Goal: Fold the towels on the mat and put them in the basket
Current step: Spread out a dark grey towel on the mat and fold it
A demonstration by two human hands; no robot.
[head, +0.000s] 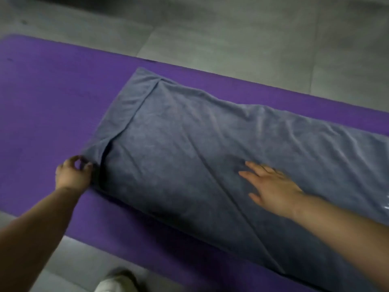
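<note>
A long grey-blue towel (pixel 189 148) lies folded lengthwise on the purple mat (pixel 52 98), running from the left centre to the right edge of the view. Its upper layer stops short of the left end, so a strip of the lower layer shows there. My left hand (pixel 72 175) pinches the near left corner of the towel between thumb and fingers. My right hand (pixel 271 186) lies flat on the towel's middle, palm down with the fingers spread. No basket is in view.
Grey tiled floor (pixel 231 34) surrounds the mat on the far side and the near side. A white shoe (pixel 114 282) stands on the floor at the bottom edge, just in front of the mat.
</note>
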